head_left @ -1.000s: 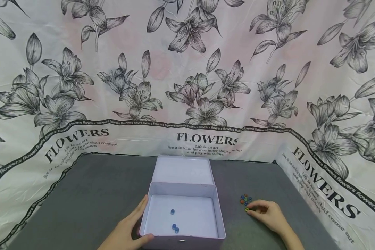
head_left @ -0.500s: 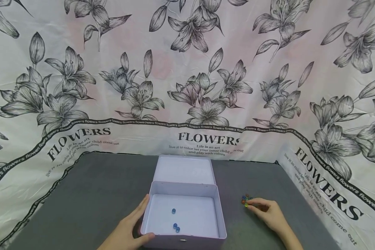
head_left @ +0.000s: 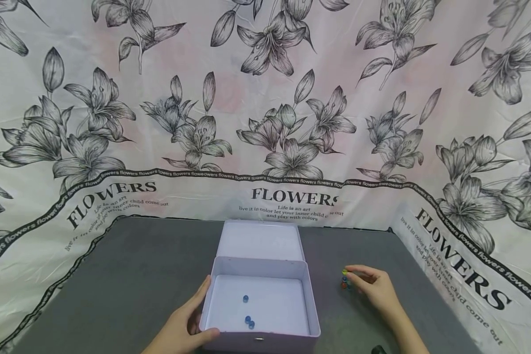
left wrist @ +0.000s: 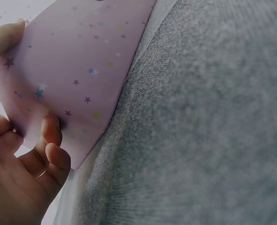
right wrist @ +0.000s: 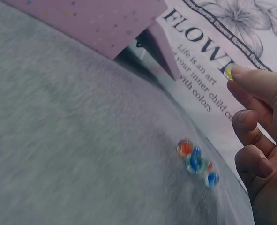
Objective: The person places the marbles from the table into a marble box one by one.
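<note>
Marble (yel.) [right wrist: 228, 71] now lifted clear of others [right wrist: 194, 163], pinched b/w R fingers [right wrist: 245, 97].

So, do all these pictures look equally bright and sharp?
No. Head view: bright and fairly even, box clear, marbles lacking detail. Left wrist view: dim, cloth soft and grainy, shadows on the box near the left hand. Right wrist view: also dim, cloth smeary, but the large lettering is legible and the yellow marble bright.

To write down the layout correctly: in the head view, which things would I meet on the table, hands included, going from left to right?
Left hand → box → loose marbles → right hand.
</note>
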{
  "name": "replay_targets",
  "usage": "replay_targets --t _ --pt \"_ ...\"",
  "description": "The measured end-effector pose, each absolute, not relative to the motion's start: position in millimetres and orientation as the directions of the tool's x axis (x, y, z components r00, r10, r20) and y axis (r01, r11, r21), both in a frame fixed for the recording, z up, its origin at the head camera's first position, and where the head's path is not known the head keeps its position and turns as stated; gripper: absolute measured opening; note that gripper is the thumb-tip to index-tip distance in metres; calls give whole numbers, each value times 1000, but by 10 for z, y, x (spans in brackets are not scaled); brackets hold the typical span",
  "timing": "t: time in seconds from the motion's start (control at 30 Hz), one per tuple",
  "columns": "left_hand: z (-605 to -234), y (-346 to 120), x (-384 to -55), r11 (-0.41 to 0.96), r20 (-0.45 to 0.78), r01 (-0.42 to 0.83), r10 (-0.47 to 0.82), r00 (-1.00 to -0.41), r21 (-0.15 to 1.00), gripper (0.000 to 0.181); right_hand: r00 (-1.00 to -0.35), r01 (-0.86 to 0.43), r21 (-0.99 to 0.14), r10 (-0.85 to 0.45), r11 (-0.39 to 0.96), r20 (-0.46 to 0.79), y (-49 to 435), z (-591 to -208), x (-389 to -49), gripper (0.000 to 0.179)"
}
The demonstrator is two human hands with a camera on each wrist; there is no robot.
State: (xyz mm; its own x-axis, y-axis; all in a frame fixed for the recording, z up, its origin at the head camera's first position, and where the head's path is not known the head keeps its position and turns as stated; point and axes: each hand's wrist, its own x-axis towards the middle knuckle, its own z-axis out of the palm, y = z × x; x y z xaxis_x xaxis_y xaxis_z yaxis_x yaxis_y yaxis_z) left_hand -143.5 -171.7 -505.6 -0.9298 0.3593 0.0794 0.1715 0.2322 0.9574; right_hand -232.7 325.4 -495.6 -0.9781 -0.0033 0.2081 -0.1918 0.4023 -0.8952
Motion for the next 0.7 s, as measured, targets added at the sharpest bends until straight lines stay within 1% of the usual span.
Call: replay_targets --t 0.13,0.37,0.53,0.7 --pt "-5078 -1731 -1438 260 91 190 349 -933 947 103 -975 -213 -907 -25 362 220 3190 -4896 -2446 32" --pt "-5073 -1756 -1451 287 114 223 351 -930 932 102 -952 -306 -879 -107 365 287 2982 -4781 -2619 25" --pt "-5079 -1764 -1458 285 141 254 365 -920 924 102 -948 -319 -891 -119 324 297 2828 -4697 -2701 25" --pt "-5091 -1772 -1461 284 135 252 375 -917 925 102 -945 -327 -895 -120 303 305 2669 -4611 -2755 26"
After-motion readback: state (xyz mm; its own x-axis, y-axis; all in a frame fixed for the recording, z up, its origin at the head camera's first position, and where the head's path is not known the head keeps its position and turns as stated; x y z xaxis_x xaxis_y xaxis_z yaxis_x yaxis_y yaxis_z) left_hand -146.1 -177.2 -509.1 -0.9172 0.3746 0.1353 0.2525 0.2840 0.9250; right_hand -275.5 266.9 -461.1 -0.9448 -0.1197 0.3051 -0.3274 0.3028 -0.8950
